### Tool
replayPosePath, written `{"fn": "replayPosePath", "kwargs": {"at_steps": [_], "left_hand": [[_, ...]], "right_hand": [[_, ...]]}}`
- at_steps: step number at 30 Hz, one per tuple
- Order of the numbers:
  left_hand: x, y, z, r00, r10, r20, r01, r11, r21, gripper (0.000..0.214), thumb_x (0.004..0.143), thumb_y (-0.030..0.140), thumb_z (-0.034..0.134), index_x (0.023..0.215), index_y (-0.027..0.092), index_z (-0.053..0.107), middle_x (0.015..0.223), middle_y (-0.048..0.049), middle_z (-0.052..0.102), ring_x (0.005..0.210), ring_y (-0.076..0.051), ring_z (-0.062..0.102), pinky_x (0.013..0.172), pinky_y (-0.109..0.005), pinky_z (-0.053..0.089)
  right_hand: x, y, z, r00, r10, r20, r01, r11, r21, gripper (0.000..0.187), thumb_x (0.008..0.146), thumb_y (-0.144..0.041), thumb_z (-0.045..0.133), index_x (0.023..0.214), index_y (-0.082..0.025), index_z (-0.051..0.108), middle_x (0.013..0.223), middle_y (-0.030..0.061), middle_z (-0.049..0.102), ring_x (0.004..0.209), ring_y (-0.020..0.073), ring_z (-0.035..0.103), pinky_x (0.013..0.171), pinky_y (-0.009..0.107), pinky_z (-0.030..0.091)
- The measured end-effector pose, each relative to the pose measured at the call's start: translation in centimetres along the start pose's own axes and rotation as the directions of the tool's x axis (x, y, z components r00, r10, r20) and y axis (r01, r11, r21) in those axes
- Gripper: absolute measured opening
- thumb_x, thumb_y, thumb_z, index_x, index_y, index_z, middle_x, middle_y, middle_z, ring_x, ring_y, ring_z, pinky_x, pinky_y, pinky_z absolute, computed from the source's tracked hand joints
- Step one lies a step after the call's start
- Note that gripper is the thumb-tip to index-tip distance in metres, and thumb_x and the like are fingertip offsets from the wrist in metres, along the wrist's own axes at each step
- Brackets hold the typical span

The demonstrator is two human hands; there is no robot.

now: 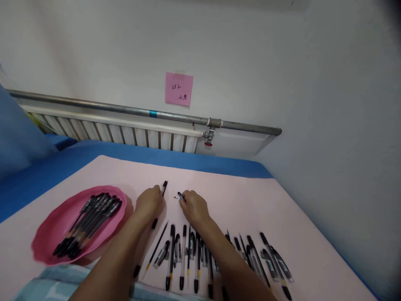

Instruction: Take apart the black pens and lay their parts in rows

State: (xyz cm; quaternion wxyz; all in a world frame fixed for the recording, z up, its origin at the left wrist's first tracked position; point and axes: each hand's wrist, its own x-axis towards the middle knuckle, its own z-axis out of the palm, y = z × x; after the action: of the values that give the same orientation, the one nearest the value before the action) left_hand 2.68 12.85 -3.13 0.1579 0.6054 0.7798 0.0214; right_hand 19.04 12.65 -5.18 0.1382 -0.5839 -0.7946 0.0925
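Holds, in the left hand (149, 202), a black pen part (164, 187), with the fingers closed around its lower end. Points with its long axis toward the far edge of the tabletop (250, 200), leaning a little to the right, free end away from the body.

Pinches, in the right hand (194, 207), a shorter piece (181, 195), dark, with a small silver tip turned to the left. Both found near the middle of the tabletop, closer to the far edge than to the near one.

Between the two pieces only a small gap, no touching. Silver tip directed into that gap, just to the right of the black pen part and slightly nearer to the body. One piece in each hand, so neither hand nearer than the other.

Counted: two hands, two held pieces. One pink dish (59, 217) by the left edge, with a bundle of black pens (90, 217), perhaps ten, too overlapped for an exact number. Along the near edge a row of loose pens (172, 246) and parts, roughly fifteen, mostly lengthwise toward the far edge, partly hidden under the forearms.
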Motion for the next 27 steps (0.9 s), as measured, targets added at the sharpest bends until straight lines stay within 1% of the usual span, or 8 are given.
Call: {"fn": "replayPosePath", "kwargs": {"at_steps": [5, 8, 11, 16, 18, 21, 24, 27], "left_hand": [[-0.2, 0.5, 0.0, 0.999, 0.03, 0.016, -0.03, 1.0, 0.005, 0.03, 0.089, 0.036, 0.048, 0.108, 0.014, 0.056, 0.095, -0.005, 0.064, 0.085, -0.016, 0.062, 0.078, -0.038, 0.05], [-0.2, 0.7, 0.2, 0.998, 0.053, 0.025, -0.053, 0.999, 0.002, 0.03, 0.088, 0.036, 0.048, 0.107, 0.014, 0.057, 0.096, -0.005, 0.064, 0.086, -0.017, 0.062, 0.079, -0.038, 0.05], [-0.3, 0.9, 0.2, 0.997, 0.068, 0.04, -0.068, 0.998, -0.004, 0.03, 0.088, 0.036, 0.049, 0.106, 0.014, 0.057, 0.097, -0.005, 0.063, 0.087, -0.017, 0.061, 0.08, -0.039, 0.049], [-0.4, 1.3, -0.1, 0.994, 0.075, 0.074, -0.074, 0.997, -0.017, 0.028, 0.087, 0.035, 0.051, 0.104, 0.014, 0.058, 0.099, -0.0051, 0.063, 0.088, -0.017, 0.061, 0.079, -0.038, 0.049], [-0.4, 1.3, -0.2, 0.994, 0.073, 0.085, -0.072, 0.997, -0.02, 0.028, 0.086, 0.035, 0.052, 0.104, 0.014, 0.058, 0.099, -0.0051, 0.063, 0.088, -0.017, 0.061, 0.079, -0.038, 0.05], [-0.5, 1.3, -0.4, 0.994, 0.073, 0.087, -0.071, 0.997, -0.026, 0.028, 0.087, 0.035, 0.051, 0.104, 0.014, 0.058, 0.1, -0.0052, 0.063, 0.088, -0.017, 0.061, 0.08, -0.038, 0.049], [-0.7, 1.3, -0.4, 0.993, 0.083, 0.085, -0.08, 0.996, -0.04, 0.028, 0.087, 0.036, 0.051, 0.104, 0.014, 0.058, 0.1, -0.0052, 0.063, 0.089, -0.017, 0.061, 0.081, -0.039, 0.049], [-0.7, 1.3, -0.5, 0.991, 0.095, 0.092, -0.089, 0.994, -0.06, 0.029, 0.086, 0.037, 0.052, 0.102, 0.014, 0.059, 0.096, -0.0047, 0.064, 0.088, -0.017, 0.061, 0.081, -0.038, 0.048]], "right_hand": [[-0.1, -0.3, -0.2, 1.0, -0.026, 0.016, 0.026, 0.999, 0.018, 0.018, 0.084, -0.026, 0.045, 0.092, -0.018, 0.059, 0.091, 0.0069, 0.061, 0.079, 0.0182, 0.057, 0.064, 0.027, 0.034], [-0.2, -0.4, -0.1, 0.998, -0.056, 0.02, 0.055, 0.998, 0.043, 0.016, 0.081, -0.023, 0.048, 0.092, -0.019, 0.059, 0.092, 0.0057, 0.062, 0.08, 0.0179, 0.057, 0.065, 0.027, 0.035], [-0.2, -0.6, 0.1, 0.996, -0.087, 0.026, 0.085, 0.993, 0.077, 0.015, 0.081, -0.022, 0.048, 0.091, -0.02, 0.059, 0.09, 0.0045, 0.062, 0.082, 0.0172, 0.057, 0.067, 0.025, 0.035], [-0.3, -0.6, 0.1, 0.989, -0.145, 0.03, 0.139, 0.979, 0.148, 0.018, 0.08, -0.026, 0.053, 0.096, -0.021, 0.059, 0.09, 0.0023, 0.063, 0.08, 0.0152, 0.056, 0.066, 0.023, 0.035], [-0.2, -0.4, 0.2, 0.986, -0.164, 0.029, 0.157, 0.972, 0.175, 0.021, 0.077, -0.022, 0.055, 0.098, -0.022, 0.059, 0.089, 0.0011, 0.063, 0.079, 0.0141, 0.056, 0.066, 0.022, 0.036], [-0.1, -0.2, 0.5, 0.986, -0.164, 0.019, 0.158, 0.969, 0.188, 0.02, 0.076, -0.014, 0.051, 0.094, -0.021, 0.059, 0.086, 0.0009, 0.063, 0.076, 0.0134, 0.055, 0.066, 0.022, 0.036], [-0.2, -0.2, 0.8, 0.986, -0.167, 0.0, 0.164, 0.968, 0.187, 0.018, 0.079, -0.016, 0.048, 0.093, -0.021, 0.059, 0.09, 0.0023, 0.062, 0.081, 0.0148, 0.055, 0.069, 0.023, 0.037], [-0.2, -0.2, 0.8, 0.98, -0.199, -0.003, 0.196, 0.962, 0.192, 0.021, 0.079, -0.015, 0.049, 0.094, -0.023, 0.061, 0.096, 0.0018, 0.062, 0.089, 0.0154, 0.056, 0.076, 0.024, 0.038]]}}
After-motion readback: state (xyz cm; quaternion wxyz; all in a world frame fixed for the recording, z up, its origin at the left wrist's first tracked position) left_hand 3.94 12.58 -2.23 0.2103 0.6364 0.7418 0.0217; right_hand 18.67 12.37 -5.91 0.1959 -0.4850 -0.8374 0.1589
